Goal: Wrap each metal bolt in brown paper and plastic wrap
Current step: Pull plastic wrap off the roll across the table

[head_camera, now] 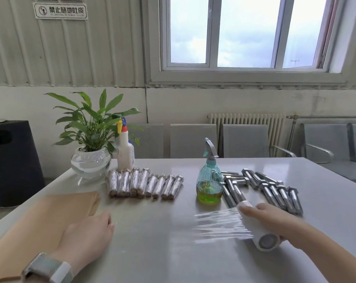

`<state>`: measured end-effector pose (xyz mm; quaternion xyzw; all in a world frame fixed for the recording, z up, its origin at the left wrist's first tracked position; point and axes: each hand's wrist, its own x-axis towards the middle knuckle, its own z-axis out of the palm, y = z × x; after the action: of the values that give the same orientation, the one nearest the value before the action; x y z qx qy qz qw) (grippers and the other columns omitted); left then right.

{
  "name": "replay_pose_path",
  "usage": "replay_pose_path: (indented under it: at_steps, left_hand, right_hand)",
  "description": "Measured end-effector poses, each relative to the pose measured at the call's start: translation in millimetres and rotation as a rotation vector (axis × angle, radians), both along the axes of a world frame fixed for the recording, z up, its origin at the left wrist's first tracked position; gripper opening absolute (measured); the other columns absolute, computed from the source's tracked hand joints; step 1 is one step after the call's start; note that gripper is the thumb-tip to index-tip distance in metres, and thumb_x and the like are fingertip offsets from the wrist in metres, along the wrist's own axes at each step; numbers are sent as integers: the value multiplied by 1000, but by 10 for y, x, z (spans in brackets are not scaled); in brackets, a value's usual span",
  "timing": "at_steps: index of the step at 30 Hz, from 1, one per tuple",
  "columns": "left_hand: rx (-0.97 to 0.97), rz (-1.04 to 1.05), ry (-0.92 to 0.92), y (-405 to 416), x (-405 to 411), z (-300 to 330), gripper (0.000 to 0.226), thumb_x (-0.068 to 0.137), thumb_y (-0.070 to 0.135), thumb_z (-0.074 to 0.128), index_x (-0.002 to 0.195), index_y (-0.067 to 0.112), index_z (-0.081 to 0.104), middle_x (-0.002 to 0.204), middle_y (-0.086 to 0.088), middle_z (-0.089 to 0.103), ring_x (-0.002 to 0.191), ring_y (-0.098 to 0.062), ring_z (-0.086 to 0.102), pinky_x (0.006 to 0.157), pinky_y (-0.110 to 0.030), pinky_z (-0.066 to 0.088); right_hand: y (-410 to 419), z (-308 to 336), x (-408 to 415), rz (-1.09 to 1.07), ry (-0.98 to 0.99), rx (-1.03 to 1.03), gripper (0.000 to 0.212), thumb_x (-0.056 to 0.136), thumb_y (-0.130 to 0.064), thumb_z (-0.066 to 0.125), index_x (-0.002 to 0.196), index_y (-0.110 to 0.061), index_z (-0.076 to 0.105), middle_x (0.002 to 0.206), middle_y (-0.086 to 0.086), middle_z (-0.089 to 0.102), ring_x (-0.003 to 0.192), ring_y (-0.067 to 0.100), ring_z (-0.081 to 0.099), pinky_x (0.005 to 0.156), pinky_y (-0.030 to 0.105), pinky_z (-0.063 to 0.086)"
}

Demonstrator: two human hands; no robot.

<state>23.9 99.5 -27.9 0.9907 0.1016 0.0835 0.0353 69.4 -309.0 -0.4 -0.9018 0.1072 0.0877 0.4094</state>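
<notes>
My right hand [271,219] grips a white roll of plastic wrap [262,237] near the table's front right. A loose sheet of film [218,223] stretches from the roll to the left, over the tabletop. Behind the roll lie several bare metal bolts [275,190]. A row of several wrapped bolts [144,184] lies at the middle left. A stack of brown paper [50,217] lies at the front left. My left hand [89,237] rests on the table beside the paper's right edge, fingers loosely curled, holding nothing.
A teal spray bottle [209,180] with green liquid stands between the wrapped and bare bolts. At the table's back left stand a potted plant in a glass bowl [91,160] and a white spray bottle [125,152]. Grey chairs [193,139] line the wall behind.
</notes>
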Motion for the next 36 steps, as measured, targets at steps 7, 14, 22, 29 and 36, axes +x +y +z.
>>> replay_pose_path:
  at_steps: [7,14,22,29,36]
  left_hand:
    - [234,-19,-73,-132,-92,-206,18,99,48,23,97,30,27,95,8,70,96,-10,68,71,-29,47]
    - [25,-140,-280,-69,-99,-284,9,96,41,40,102,34,41,99,11,50,99,-12,55,75,-31,45]
    - [-22,-209,-299,-5,-56,-280,12,90,26,56,89,38,54,83,12,45,82,-12,49,69,-30,35]
    - [78,-294,-399,6,-68,-288,10,74,29,56,76,37,61,68,12,47,63,-14,58,54,-28,37]
    - [53,-290,-411,-35,-157,-225,37,81,38,35,78,34,71,71,11,54,64,-17,60,55,-29,44]
  right_hand:
    - [-40,-59,67,80,-62,-514,59,94,-67,32,120,-16,48,123,9,60,102,25,56,68,28,42]
    - [-126,-120,223,70,-66,-533,51,99,-58,27,92,-15,55,100,8,64,92,22,58,69,31,39]
    - [-174,-193,261,59,-189,-516,50,98,-56,36,64,-19,40,63,0,50,61,16,49,51,27,31]
    - [-249,-212,276,32,-195,-622,55,89,-72,30,82,-22,50,80,-3,54,81,20,55,77,34,47]
    - [-261,-198,292,46,-103,-582,69,82,-82,13,81,-24,50,91,0,59,89,21,56,87,35,46]
